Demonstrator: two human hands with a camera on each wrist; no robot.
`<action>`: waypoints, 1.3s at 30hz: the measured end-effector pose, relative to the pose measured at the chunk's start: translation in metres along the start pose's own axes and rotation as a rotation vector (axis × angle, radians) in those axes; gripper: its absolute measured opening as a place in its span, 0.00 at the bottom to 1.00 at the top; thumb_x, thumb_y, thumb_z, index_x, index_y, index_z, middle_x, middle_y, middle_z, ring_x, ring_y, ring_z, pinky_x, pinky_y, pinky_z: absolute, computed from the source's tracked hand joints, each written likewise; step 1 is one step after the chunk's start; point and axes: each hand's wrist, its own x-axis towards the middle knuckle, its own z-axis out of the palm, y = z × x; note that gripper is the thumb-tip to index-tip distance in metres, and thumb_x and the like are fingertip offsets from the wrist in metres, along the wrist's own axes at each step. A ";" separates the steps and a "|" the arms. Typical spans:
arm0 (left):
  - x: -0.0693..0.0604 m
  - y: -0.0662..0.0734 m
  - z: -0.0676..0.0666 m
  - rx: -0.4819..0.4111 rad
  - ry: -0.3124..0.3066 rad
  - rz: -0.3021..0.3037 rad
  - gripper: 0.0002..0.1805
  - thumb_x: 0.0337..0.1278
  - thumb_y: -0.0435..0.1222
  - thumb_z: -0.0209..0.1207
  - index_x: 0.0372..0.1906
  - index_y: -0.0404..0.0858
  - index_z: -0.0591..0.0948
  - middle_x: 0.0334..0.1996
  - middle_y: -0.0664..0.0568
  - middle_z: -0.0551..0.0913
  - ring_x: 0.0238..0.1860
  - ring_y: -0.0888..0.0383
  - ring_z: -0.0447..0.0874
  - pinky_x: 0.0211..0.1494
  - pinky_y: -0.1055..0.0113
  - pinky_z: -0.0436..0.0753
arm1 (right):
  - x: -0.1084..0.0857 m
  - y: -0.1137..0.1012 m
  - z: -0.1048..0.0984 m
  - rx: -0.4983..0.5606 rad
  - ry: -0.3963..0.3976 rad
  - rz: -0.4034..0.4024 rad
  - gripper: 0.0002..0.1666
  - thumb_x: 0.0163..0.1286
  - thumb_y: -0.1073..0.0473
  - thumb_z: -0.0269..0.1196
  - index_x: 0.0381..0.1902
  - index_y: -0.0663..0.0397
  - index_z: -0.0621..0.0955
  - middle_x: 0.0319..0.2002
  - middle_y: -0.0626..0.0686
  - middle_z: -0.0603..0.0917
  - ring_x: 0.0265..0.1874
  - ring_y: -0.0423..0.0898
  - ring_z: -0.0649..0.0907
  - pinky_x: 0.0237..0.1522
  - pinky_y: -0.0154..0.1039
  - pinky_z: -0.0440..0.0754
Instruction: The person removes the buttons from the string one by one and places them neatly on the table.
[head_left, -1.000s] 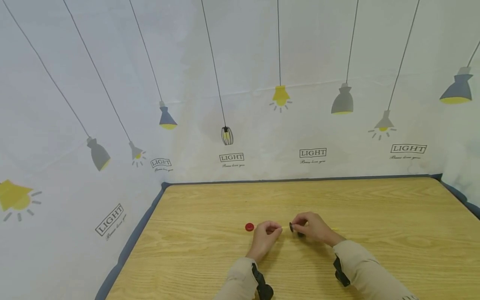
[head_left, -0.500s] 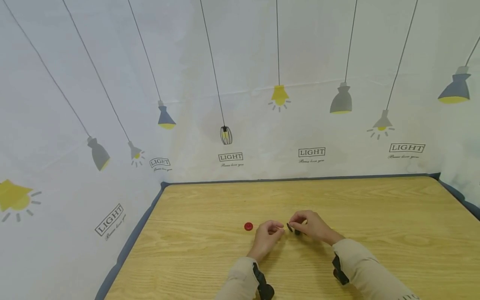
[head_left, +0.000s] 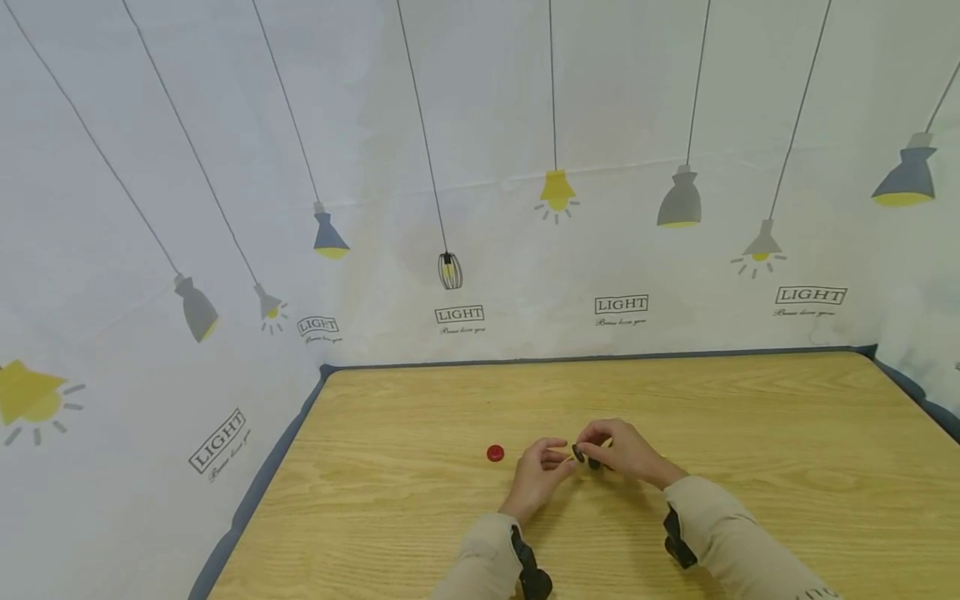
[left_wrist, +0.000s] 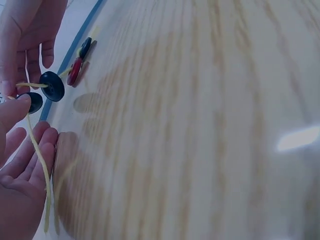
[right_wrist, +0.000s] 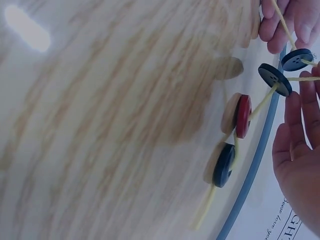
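A yellow string (left_wrist: 40, 150) runs through a black button (right_wrist: 297, 59). My right hand (head_left: 626, 454) pinches this button at its edge. My left hand (head_left: 534, 479) is just to its left, fingers spread and relaxed, its thumb close to the button; whether they touch is unclear. A loose length of string hangs past the left palm (left_wrist: 20, 200) in the left wrist view. Further along the string are a second black button (right_wrist: 275, 79), a red button (right_wrist: 243, 116) and another black button (right_wrist: 223, 166). The right fingertips are partly hidden.
A separate red button (head_left: 495, 453) lies on the wooden table (head_left: 390, 500), left of my left hand. A pale cloth wall printed with lamps stands behind and to the left of the table.
The left fingers have parted from their pinch on the string, and the left hand has moved slightly right towards the button. My right hand keeps its pinch and has shifted slightly left.
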 end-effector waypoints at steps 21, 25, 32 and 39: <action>-0.001 0.001 0.006 -0.051 0.029 0.061 0.16 0.50 0.33 0.60 0.45 0.29 0.75 0.38 0.42 0.80 0.41 0.49 0.78 0.43 0.66 0.76 | 0.000 -0.005 0.001 0.079 -0.044 0.000 0.07 0.63 0.62 0.56 0.33 0.60 0.78 0.27 0.53 0.79 0.19 0.45 0.74 0.17 0.34 0.73; -0.001 -0.002 0.003 -0.053 0.040 0.144 0.14 0.50 0.34 0.61 0.42 0.31 0.76 0.36 0.47 0.80 0.38 0.56 0.79 0.41 0.68 0.77 | -0.001 -0.004 0.001 0.090 -0.031 0.023 0.06 0.63 0.63 0.57 0.33 0.61 0.78 0.27 0.54 0.79 0.20 0.44 0.74 0.18 0.34 0.74; 0.005 -0.002 -0.002 -0.055 0.052 0.076 0.16 0.49 0.34 0.62 0.42 0.30 0.76 0.37 0.48 0.80 0.39 0.56 0.78 0.42 0.68 0.76 | -0.004 -0.003 -0.003 0.087 -0.001 0.042 0.08 0.62 0.62 0.57 0.33 0.64 0.79 0.28 0.54 0.79 0.26 0.45 0.75 0.22 0.37 0.76; 0.008 0.001 -0.012 -0.046 0.062 0.046 0.16 0.50 0.34 0.61 0.43 0.30 0.77 0.36 0.50 0.79 0.38 0.58 0.77 0.42 0.69 0.76 | -0.003 0.002 -0.002 0.036 0.006 0.032 0.07 0.62 0.62 0.57 0.32 0.63 0.79 0.28 0.52 0.79 0.27 0.43 0.76 0.24 0.34 0.75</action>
